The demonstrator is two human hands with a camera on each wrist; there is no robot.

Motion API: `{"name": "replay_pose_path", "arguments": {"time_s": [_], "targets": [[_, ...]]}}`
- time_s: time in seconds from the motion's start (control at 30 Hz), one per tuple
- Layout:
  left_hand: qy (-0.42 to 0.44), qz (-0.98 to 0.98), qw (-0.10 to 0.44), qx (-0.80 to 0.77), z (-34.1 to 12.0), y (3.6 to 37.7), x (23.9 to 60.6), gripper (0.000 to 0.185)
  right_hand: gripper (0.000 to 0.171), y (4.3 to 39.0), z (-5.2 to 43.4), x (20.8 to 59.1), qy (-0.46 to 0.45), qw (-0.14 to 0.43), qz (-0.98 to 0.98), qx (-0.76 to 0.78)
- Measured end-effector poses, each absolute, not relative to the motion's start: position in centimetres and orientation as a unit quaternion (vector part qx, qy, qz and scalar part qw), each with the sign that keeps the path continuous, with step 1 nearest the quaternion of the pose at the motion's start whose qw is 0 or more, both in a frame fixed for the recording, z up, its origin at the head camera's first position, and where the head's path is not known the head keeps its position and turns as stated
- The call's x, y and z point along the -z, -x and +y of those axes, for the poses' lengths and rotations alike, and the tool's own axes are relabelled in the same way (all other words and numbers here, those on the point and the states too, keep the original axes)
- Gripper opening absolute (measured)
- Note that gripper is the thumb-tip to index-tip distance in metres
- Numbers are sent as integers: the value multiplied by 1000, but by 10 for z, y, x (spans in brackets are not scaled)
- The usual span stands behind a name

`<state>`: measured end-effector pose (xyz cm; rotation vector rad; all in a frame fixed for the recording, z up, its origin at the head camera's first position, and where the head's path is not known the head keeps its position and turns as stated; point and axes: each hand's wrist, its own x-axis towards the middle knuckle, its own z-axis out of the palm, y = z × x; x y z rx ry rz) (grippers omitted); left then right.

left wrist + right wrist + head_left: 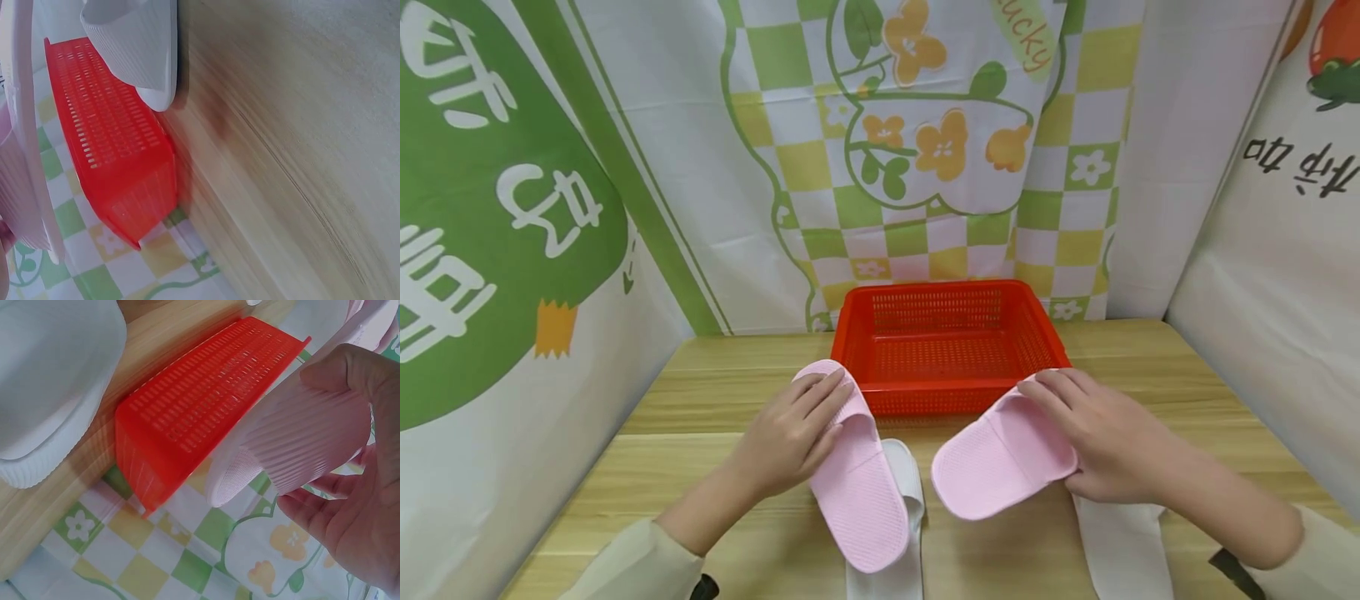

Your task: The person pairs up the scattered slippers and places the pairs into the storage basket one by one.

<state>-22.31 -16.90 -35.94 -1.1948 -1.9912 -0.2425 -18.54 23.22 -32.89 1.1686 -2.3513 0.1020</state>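
Observation:
Two pink slippers are in front of a red basket. My left hand lies over the strap of the left pink slipper and grips it; in the left wrist view its sole edge is raised off the table. My right hand holds the right pink slipper by its strap, tilted, with the toe near the basket's front wall. In the right wrist view the thumb and fingers wrap around that pink strap.
A white slipper lies under the left pink one, and another white slipper lies under my right forearm. The wooden table is walled by printed cloth at the back and both sides.

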Motion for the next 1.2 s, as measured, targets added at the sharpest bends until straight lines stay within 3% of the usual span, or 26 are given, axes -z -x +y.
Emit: {"name": "replay_pose_path", "arguments": {"time_s": [0.33, 1.2], "targets": [[438, -799, 402, 93, -157, 228, 359, 48, 92, 186, 223, 325, -412, 257, -873, -35], [295, -821, 486, 52, -108, 247, 347, 42, 85, 196, 186, 322, -298, 273, -914, -5]]}}
